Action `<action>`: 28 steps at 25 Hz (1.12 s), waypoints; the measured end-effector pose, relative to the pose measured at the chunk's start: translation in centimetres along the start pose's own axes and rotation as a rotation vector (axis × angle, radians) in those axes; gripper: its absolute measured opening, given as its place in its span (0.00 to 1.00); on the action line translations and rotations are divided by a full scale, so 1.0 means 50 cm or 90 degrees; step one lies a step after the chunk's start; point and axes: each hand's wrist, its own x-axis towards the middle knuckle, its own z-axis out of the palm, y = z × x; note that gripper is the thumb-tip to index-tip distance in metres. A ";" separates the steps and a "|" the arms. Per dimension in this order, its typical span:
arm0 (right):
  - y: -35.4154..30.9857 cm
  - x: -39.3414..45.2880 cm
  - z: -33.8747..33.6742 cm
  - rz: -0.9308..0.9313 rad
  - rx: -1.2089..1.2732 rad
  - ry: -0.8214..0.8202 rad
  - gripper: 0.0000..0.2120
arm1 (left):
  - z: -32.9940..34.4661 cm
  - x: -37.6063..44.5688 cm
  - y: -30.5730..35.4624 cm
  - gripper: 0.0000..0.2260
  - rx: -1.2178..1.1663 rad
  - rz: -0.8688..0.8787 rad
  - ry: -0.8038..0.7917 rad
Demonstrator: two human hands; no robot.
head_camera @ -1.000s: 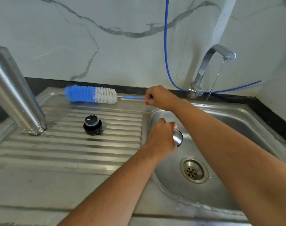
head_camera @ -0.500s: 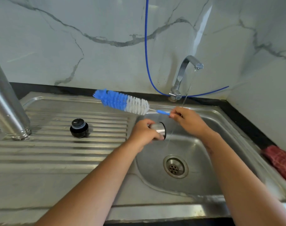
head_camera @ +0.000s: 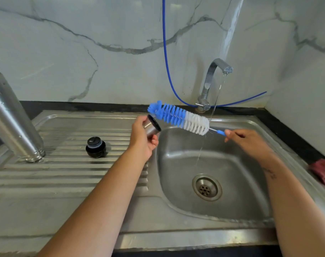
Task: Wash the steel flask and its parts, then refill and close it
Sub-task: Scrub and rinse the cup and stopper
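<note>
The steel flask body (head_camera: 13, 119) stands upside down on the draining board at the far left. Its black stopper (head_camera: 95, 149) sits on the ribs to the right of it. My left hand (head_camera: 142, 140) grips the small steel cap cup (head_camera: 152, 126), mouth tilted up and to the right. My right hand (head_camera: 245, 139) holds the blue handle of a bottle brush (head_camera: 178, 117). The blue bristle tip hangs just above the cup's rim, and I cannot tell if they touch. A thin stream of water falls from the tap (head_camera: 213, 78) past the brush's white bristles.
The steel sink basin (head_camera: 241, 175) with its drain (head_camera: 207, 187) lies below my hands. A blue hose (head_camera: 166, 62) hangs down the marble wall behind the tap. A red checked cloth (head_camera: 324, 170) lies at the right edge of the counter.
My right hand lifted the brush off the back of the draining board and carried it right over the basin. My left hand raised the cup to meet the brush tip.
</note>
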 end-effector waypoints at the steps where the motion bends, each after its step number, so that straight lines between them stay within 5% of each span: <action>1: 0.006 0.001 0.000 0.012 0.004 0.002 0.19 | -0.007 0.004 0.004 0.09 -0.023 0.005 0.005; 5: 0.002 -0.007 0.001 0.010 0.022 -0.004 0.19 | -0.018 0.009 0.003 0.14 -0.083 -0.024 -0.025; 11: -0.027 -0.017 -0.020 -0.064 0.047 -0.045 0.17 | -0.042 0.024 0.029 0.15 -0.035 0.048 0.063; 18: -0.057 -0.011 0.003 -0.133 -0.094 -0.023 0.16 | -0.047 0.021 0.020 0.12 0.265 0.157 0.131; 24: -0.063 -0.009 0.035 0.007 0.087 -0.330 0.27 | -0.038 -0.010 0.045 0.10 0.150 0.275 -0.038; 28: -0.075 -0.005 0.035 -0.153 -0.027 -0.027 0.16 | -0.044 -0.008 0.075 0.13 0.257 0.250 0.109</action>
